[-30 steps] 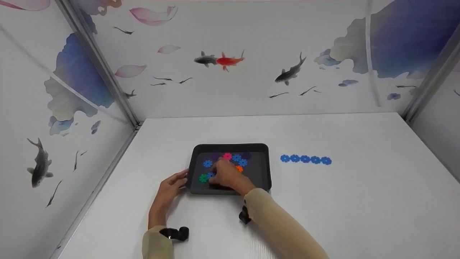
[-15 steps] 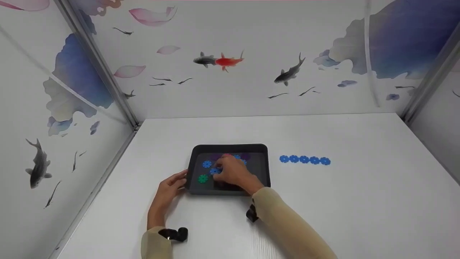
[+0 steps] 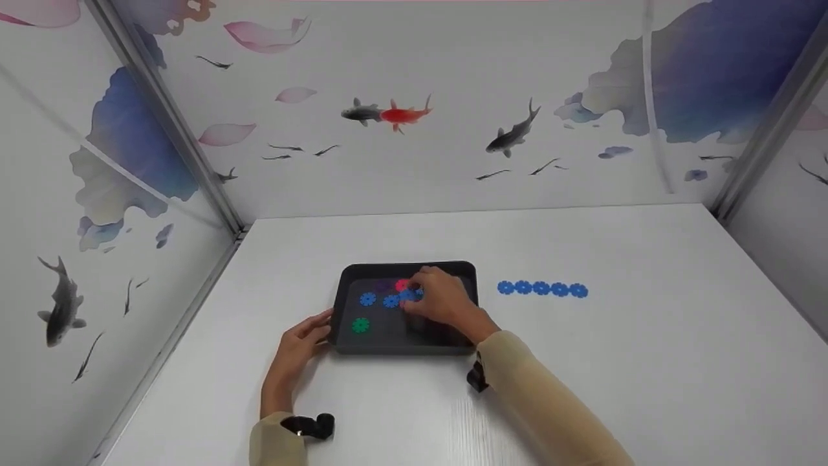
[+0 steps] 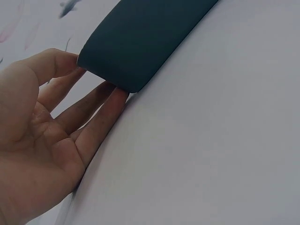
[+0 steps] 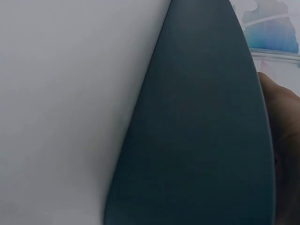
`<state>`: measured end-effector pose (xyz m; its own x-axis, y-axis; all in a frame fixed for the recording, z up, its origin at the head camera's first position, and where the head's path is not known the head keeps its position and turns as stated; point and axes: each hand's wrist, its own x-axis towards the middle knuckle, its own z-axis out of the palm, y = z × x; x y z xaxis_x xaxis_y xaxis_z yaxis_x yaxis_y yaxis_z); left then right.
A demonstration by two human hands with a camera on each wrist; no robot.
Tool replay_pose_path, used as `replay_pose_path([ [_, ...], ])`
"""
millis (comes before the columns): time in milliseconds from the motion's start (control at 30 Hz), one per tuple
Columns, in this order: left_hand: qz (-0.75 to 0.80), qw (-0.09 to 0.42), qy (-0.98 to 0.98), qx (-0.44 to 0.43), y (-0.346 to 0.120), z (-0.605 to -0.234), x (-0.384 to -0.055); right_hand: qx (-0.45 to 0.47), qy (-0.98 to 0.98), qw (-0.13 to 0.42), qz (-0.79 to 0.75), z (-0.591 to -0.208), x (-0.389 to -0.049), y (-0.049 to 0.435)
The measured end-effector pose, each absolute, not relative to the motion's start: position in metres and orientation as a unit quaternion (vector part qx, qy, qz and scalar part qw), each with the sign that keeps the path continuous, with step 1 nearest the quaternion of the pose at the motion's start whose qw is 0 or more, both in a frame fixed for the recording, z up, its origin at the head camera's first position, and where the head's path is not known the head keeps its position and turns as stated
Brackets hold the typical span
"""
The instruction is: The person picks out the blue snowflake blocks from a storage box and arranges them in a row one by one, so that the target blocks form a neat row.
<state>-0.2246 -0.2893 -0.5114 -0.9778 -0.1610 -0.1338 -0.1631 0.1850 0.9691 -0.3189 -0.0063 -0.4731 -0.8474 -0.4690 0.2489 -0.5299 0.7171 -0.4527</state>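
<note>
In the head view a black tray (image 3: 343, 346) holds several small flower-shaped plastic discs. My right hand (image 3: 443, 298) reaches into it, thumb and forefinger pinching a blue flower disc (image 3: 406, 296). Just left of those fingertips lies another blue disc (image 3: 391, 301); a pink disc (image 3: 402, 285) is behind them. My left hand (image 3: 299, 346) touches the tray's left wall with its fingertips. The left wrist view shows these fingers (image 4: 101, 122) nearly straight against the tray's outer corner. In the right wrist view the tray wall hides most of the right hand (image 5: 285, 122).
Right of the tray, several blue discs form a row (image 3: 542, 288) on the white table (image 3: 647, 362). Inside the tray lie a green disc (image 3: 360, 325), a separate blue disc (image 3: 367, 299) and a dark purple disc (image 3: 384, 285). Patterned panels (image 3: 453, 168) stand behind and at the sides.
My right hand has moved right and back within the tray. A blue disc near the green one has shifted toward the other blue discs. My left hand stays at the tray's side.
</note>
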Motion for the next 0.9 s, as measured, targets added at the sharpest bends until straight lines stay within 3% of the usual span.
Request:
replay_pose_path([
  [467, 0.632, 0.0, 0.767, -0.107, -0.289, -0.512, -0.225, 0.24, -0.937, 0.089, 0.238, -0.46, -0.334, 0.044],
  [900, 0.635, 0.002, 0.765, -0.108, -0.288, -0.511, -0.225, 0.249, -0.926, 0.077, 0.272, -0.454, -0.347, 0.092],
])
